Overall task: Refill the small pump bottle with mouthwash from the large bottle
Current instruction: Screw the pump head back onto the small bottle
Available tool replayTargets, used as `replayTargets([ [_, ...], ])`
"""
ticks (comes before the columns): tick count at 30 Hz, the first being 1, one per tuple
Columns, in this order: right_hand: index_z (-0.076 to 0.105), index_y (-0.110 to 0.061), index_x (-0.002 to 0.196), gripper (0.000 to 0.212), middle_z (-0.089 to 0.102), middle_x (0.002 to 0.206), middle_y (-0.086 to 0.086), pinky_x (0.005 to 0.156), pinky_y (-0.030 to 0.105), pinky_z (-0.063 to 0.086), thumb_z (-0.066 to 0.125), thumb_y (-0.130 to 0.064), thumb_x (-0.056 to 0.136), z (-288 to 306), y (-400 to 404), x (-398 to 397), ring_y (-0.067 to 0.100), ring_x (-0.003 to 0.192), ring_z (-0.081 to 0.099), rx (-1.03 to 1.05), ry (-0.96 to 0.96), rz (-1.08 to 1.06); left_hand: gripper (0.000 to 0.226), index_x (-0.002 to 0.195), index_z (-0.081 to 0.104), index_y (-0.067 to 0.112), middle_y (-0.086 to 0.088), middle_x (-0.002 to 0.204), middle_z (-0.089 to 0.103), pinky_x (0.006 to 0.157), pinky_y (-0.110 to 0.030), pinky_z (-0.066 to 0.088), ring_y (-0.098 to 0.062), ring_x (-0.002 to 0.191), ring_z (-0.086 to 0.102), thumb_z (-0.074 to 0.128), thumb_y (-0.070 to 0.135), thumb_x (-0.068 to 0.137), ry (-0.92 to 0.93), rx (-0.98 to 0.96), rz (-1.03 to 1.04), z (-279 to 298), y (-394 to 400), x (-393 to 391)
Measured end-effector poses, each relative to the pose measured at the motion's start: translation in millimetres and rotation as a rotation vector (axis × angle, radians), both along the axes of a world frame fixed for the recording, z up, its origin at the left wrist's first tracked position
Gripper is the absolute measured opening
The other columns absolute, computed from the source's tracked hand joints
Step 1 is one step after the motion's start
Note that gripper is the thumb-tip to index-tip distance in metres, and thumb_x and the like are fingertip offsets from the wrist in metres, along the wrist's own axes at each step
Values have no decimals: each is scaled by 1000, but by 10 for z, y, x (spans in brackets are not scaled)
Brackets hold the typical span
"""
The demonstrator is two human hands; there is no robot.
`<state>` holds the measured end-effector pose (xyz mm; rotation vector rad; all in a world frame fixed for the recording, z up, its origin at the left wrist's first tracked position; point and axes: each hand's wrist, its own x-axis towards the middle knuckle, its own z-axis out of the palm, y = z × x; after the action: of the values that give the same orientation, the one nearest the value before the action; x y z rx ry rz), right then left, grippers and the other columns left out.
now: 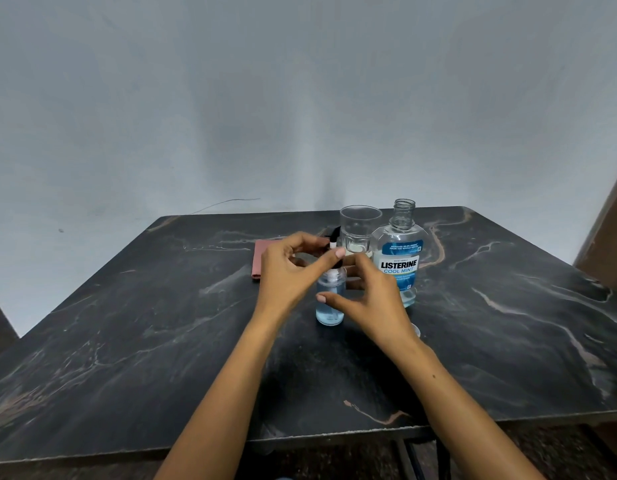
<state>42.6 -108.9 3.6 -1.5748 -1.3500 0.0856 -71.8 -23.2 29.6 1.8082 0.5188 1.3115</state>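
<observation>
The small clear pump bottle (329, 304) stands upright mid-table, holding pale blue liquid. My left hand (293, 271) pinches its black pump head (335, 255) at the bottle's neck. My right hand (365, 299) curls beside the bottle's right side, thumb near the body; contact is unclear. The large mouthwash bottle (400, 258) stands uncapped just right, with a little blue liquid at the bottom.
An empty clear glass (359, 230) stands behind the small bottle. A pink cloth (262, 261) lies behind my left hand. A small pale cap (416, 330) peeks out by my right wrist. The dark marble table (161, 341) stands against a grey wall.
</observation>
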Motion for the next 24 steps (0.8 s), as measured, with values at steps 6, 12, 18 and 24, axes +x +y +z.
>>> replayTargets([
  [6,55,-22,102,45,68,95,-14,83,28,56,82,-34,67,-7,21,6,4,92,65,5,20,11,24,89,73,21,8,87,72,64,-11,48,-3,83,66,84,27,69,26,17,8,10,8,-11],
  [12,55,-25,100,46,68,93,-15,80,19,54,83,-34,65,-22,26,13,2,91,65,15,26,22,26,78,69,29,24,77,68,62,-11,47,8,68,60,86,40,62,60,25,49,14,-32,3],
  [18,53,-28,98,42,66,93,-17,79,13,51,83,-31,67,-13,30,19,-2,90,64,11,48,51,29,91,72,24,14,85,73,73,-13,50,3,81,67,85,26,65,50,-33,-47,18,50,-49],
  [24,54,-28,96,46,67,94,-14,81,18,53,85,-31,63,-23,41,29,1,94,64,21,84,50,38,89,65,21,7,87,72,78,-22,55,0,87,67,86,38,62,93,-32,-15,4,-13,-21],
])
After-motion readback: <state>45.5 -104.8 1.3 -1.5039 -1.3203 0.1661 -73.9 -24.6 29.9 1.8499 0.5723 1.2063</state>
